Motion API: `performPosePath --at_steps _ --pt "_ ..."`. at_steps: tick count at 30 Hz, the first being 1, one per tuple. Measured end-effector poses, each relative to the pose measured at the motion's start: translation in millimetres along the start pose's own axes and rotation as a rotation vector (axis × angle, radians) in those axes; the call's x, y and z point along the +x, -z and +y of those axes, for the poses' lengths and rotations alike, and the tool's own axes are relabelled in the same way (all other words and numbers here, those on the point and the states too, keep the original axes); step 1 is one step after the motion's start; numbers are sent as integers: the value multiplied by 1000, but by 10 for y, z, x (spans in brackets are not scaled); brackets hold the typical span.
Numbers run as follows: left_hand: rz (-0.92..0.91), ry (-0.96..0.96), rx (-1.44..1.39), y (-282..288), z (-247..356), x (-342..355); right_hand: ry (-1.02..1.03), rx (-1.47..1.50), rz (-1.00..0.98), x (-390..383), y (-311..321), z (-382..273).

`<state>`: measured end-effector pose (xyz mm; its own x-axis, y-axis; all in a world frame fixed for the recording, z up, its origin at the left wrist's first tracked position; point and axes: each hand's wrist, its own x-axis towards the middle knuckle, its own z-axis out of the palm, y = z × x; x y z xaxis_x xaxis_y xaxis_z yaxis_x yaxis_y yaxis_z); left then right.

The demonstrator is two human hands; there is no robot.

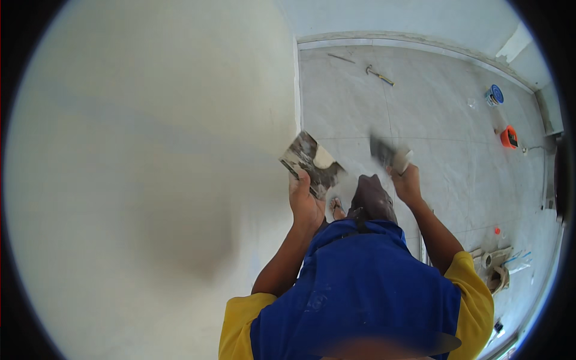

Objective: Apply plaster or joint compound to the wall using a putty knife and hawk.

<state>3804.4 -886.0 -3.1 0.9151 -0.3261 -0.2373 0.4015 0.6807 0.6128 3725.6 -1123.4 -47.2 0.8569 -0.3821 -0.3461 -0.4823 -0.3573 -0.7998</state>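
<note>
My left hand (305, 201) grips a flat square plaster board (311, 163), dirty grey with a pale lump of filler on it, held close to the white wall (150, 180). In my right hand (407, 182) is a putty knife (389, 155), its blade blurred, raised a little to the right of the board. The two tools are apart. My blue overall (360, 282) and yellow sleeves fill the lower middle, with one sandalled foot (336, 207) showing below.
The grey tiled floor (444, 120) holds a hammer (379, 74), a blue-lidded tub (494, 95), an orange container (508, 137), and a heap of rags and cloths (498, 264) at the right. A white skirting edge (297, 90) runs down the wall corner.
</note>
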Motion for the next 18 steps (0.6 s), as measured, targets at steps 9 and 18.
performPosePath --at_steps 9,18 --pt "-498 -1228 978 167 -702 1565 -539 1609 -429 1237 -130 -472" --pt "338 48 1396 815 -753 2908 -180 1298 -391 3766 555 -893"
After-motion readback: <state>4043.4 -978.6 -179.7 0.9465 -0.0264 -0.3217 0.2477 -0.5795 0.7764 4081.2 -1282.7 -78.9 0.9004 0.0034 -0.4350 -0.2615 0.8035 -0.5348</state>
